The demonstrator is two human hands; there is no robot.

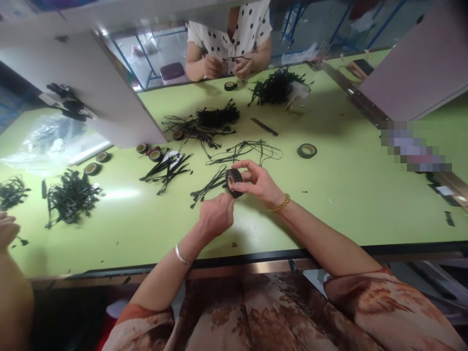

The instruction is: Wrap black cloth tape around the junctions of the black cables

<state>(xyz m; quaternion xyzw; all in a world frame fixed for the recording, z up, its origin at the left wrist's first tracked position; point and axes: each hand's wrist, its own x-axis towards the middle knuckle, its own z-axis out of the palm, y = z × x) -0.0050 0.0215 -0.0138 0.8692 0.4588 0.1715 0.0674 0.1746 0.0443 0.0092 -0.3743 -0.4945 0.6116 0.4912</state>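
My right hand (263, 185) grips a roll of black tape (237, 189) between thumb and fingers, with its side tilted toward the left. Just below and left of the roll, my left hand (216, 214) is closed, its knuckles up. Whatever lies in its fingers is hidden from above. A small bunch of black cables (206, 189) lies on the green table just beyond my left hand. Farther back, thin black cables (248, 150) lie loosely looped. Another roll of black tape (307, 150) rests flat to the right.
Cable piles (73, 197) lie left, with more tape rolls (92, 168) nearby. A co-worker's hands (212, 66) hold a cable across the table, beside a large cable heap (280, 85). Another person's hand (8, 230) is at far left. A white panel (120, 97) stands on the table.
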